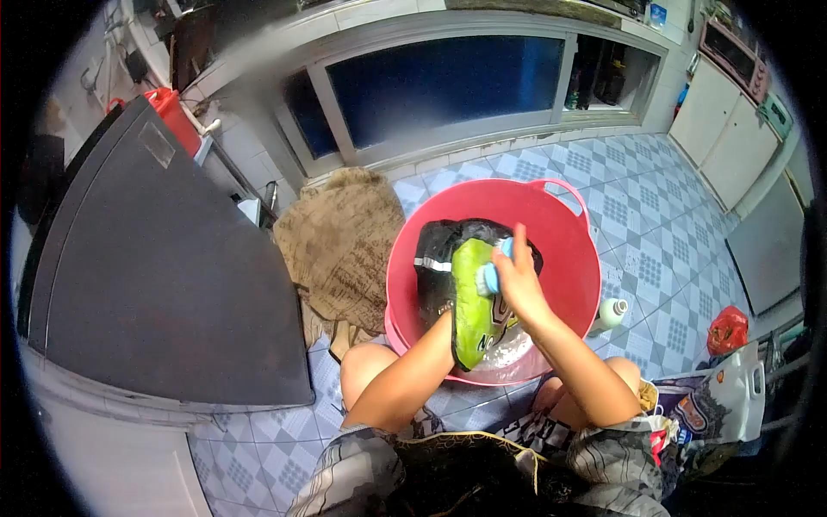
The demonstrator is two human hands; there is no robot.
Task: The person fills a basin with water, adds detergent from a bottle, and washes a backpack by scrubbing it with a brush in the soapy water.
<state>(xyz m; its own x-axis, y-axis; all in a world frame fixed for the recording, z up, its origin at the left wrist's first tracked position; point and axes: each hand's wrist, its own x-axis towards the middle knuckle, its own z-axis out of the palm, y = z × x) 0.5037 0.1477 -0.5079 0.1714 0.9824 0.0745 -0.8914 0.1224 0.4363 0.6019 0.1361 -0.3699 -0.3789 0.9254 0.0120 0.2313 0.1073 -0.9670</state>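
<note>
A: Grip?
B: Right hand (517,280) clamped on a blue brush (489,278), bristle side at the green piece (471,319). Left hand mostly hidden behind that piece, only the wrist clear; cannot tell if its fingers are closed.
A: Green piece is where?
B: Held up over the pink tub (568,263), within its rim; black cloth (437,286) lies inside the tub.
A: Risks?
B: My judgement: brush could slip into the tub if wet fingers slacken. Green piece could fold away under pressure if poorly backed from behind. A swinging right elbow might knock the bottle (612,314).
A: Count?
B: One tub, one brush, one green piece. Black cloth: one seen, folds may hide more. One bottle just right of the tub, one brown mat (340,241) left of the tub, one red bag (728,331) farther right of it.
</note>
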